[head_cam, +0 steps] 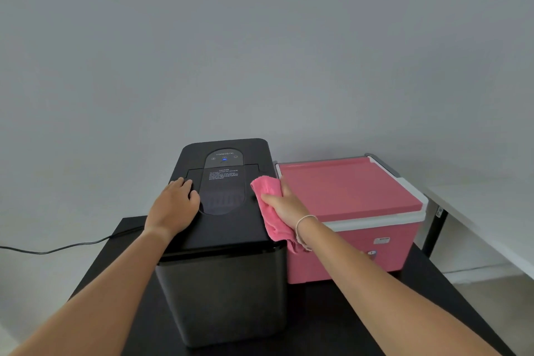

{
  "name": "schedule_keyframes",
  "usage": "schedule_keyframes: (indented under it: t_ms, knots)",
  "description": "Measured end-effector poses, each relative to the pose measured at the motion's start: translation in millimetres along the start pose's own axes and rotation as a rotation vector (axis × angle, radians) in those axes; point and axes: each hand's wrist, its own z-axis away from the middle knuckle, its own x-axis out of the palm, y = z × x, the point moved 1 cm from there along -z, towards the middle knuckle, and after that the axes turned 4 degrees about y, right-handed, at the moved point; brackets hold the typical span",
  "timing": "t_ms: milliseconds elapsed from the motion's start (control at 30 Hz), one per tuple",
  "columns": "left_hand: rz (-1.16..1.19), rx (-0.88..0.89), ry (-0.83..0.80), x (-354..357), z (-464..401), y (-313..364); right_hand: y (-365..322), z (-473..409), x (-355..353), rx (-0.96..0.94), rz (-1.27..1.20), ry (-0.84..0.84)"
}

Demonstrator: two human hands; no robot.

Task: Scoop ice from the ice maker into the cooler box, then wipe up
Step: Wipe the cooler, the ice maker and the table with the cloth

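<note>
A black ice maker (pixel 222 240) stands on a black table, its lid down and a small blue light lit on its top panel. My left hand (pixel 173 208) rests flat on the left side of the lid. My right hand (pixel 284 204) grips a pink cloth (pixel 271 211) against the right edge of the ice maker's top; the cloth hangs down over that edge. Right beside it stands a pink cooler box (pixel 355 211) with its pink lid closed and a grey handle behind.
The black table (pixel 135 283) carries both appliances. A black power cord (pixel 57 248) runs off to the left. A white desk (pixel 491 211) with a dark leg stands at the right. A plain grey wall is behind.
</note>
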Motion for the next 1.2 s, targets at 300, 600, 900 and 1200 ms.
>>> schedule_keyframes:
  t_ms: [300,600,900,1200]
  knots:
    - [-0.009,0.000,0.005,3,-1,-1,-15,-37,4,-0.045,0.142,0.064]
    - [-0.048,0.000,0.062,9,-5,-5,-41,-133,10,-0.085,0.157,0.079]
    - [-0.081,-0.039,0.072,10,-7,-7,-58,-210,18,-0.100,0.280,0.070]
    - [-0.105,-0.063,0.074,11,-7,-5,-86,-222,51,-0.485,1.024,-0.014]
